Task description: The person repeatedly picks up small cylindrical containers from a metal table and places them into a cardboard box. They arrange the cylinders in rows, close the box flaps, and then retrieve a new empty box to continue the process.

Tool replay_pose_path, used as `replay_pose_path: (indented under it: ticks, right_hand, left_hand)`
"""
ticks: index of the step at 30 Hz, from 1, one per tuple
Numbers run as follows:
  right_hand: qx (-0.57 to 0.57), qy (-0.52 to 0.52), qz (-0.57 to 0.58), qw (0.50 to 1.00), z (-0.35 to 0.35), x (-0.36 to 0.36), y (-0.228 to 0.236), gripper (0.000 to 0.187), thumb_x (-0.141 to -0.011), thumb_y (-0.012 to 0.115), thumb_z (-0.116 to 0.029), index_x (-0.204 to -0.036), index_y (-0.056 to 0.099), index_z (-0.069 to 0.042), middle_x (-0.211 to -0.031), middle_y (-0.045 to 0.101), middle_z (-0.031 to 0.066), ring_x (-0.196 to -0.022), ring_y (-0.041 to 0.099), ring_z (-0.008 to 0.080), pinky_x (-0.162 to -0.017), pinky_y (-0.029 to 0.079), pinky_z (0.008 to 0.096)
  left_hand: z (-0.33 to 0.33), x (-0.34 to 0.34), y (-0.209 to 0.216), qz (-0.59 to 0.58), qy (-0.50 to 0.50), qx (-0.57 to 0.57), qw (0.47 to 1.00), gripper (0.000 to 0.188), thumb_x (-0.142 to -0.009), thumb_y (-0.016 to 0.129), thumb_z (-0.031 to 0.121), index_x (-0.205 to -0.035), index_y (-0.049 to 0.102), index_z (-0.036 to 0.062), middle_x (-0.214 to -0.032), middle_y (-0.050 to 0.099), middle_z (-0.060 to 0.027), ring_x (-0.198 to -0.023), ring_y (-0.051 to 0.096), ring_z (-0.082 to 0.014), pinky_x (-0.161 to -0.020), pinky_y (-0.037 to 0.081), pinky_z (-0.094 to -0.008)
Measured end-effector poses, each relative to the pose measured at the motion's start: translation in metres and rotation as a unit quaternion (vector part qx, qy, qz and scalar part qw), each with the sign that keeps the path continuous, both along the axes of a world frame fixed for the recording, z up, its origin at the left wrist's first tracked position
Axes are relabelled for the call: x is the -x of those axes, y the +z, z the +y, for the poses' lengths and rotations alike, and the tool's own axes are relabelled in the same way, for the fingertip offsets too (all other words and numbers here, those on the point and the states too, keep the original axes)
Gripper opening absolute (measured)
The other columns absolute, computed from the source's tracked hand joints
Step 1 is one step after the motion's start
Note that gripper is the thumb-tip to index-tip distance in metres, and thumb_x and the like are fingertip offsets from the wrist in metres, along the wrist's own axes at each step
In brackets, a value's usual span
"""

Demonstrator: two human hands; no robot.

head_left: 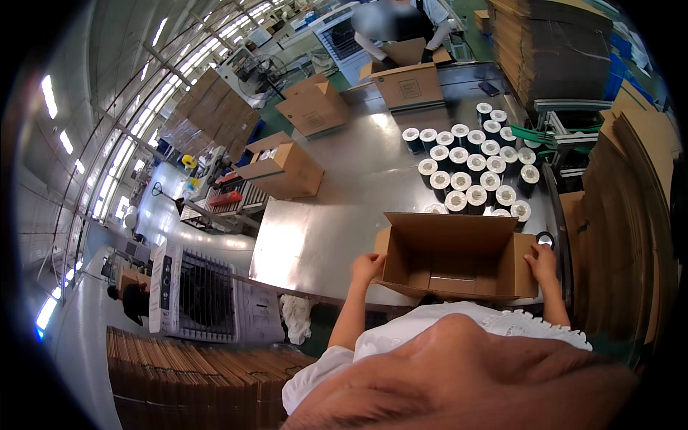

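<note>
An open cardboard box (453, 228) stands in front of me at the near edge of the metal table, its inside showing bare brown walls and floor. My left hand (368, 266) is closed at the box's left side, fingers on the edge of the side flap. On the opposite side, my right hand (542, 262) pinches the edge of the right flap. Just beyond that hand sits a dark round can (545, 239). Behind the box's raised far flap stand several dark cylinders with pale round tops (476, 163), some partly hidden by the flap.
A co-worker (423, 29) has both hands at an open box (408, 87) across the metal table (301, 244). Two more boxes (287, 174) (313, 106) stand at the left. Flat cardboard stacks (623, 215) rise at right; others (193, 380) lie lower left beside an air cooler (197, 294).
</note>
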State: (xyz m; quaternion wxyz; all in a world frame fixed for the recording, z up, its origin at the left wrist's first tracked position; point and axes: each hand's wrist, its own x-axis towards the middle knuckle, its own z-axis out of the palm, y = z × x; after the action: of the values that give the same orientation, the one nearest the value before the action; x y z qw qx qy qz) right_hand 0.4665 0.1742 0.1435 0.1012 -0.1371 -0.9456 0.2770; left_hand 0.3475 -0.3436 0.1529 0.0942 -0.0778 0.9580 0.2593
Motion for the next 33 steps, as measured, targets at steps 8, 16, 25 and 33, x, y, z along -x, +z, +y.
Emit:
replay_pose_path:
  ticks: [8, 16, 25, 33]
  right_hand:
    - [0.044, 0.060, -0.154, 0.985, -0.070, 0.036, -0.017, 0.068, -0.074, 0.069, -0.021, -0.127, 0.037, 0.005, -0.092, 0.062, 0.0306, -0.089, 0.061, 0.0445, -0.079, 0.049, 0.0472]
    - [0.088, 0.089, -0.159, 0.979, -0.071, 0.049, -0.035, 0.058, -0.074, 0.062, -0.010, -0.128, 0.043, -0.001, -0.096, 0.062, 0.0287, -0.095, 0.059, 0.0438, -0.085, 0.046, 0.0495]
    - [0.112, 0.153, -0.104, 0.976, -0.077, 0.058, 0.003, 0.064, -0.080, 0.064, -0.030, -0.129, 0.040, 0.004, -0.115, 0.054, 0.0297, -0.108, 0.053, 0.0425, -0.094, 0.042, 0.0437]
    - [0.350, 0.152, 0.052, 0.923, -0.066, 0.125, -0.026, 0.035, -0.097, 0.049, -0.031, -0.106, 0.057, 0.002, -0.101, 0.060, 0.0087, -0.096, 0.054, 0.0151, -0.088, 0.041, 0.0275]
  left_hand:
    - [-0.018, -0.014, -0.036, -0.086, -0.080, -0.070, 0.991, 0.032, -0.071, 0.067, 0.023, -0.096, 0.068, 0.0035, -0.085, 0.068, -0.0159, -0.080, 0.065, -0.0293, -0.075, 0.050, -0.0366]
    - [-0.025, -0.004, -0.008, -0.043, -0.042, -0.076, 0.995, 0.051, -0.068, 0.077, 0.033, -0.107, 0.064, 0.0016, -0.091, 0.068, -0.0118, -0.087, 0.064, -0.0211, -0.080, 0.048, -0.0316]
    - [0.016, 0.016, 0.082, -0.002, 0.050, -0.205, 0.977, 0.051, -0.092, 0.051, 0.045, -0.118, 0.055, 0.0013, -0.110, 0.061, -0.0115, -0.103, 0.054, -0.0199, -0.091, 0.041, -0.0322]
    - [0.018, 0.035, 0.064, 0.054, 0.029, -0.180, 0.982, 0.059, -0.093, 0.039, 0.053, -0.118, 0.055, 0.0012, -0.123, 0.055, -0.0202, -0.116, 0.051, -0.0324, -0.097, 0.038, -0.0374]
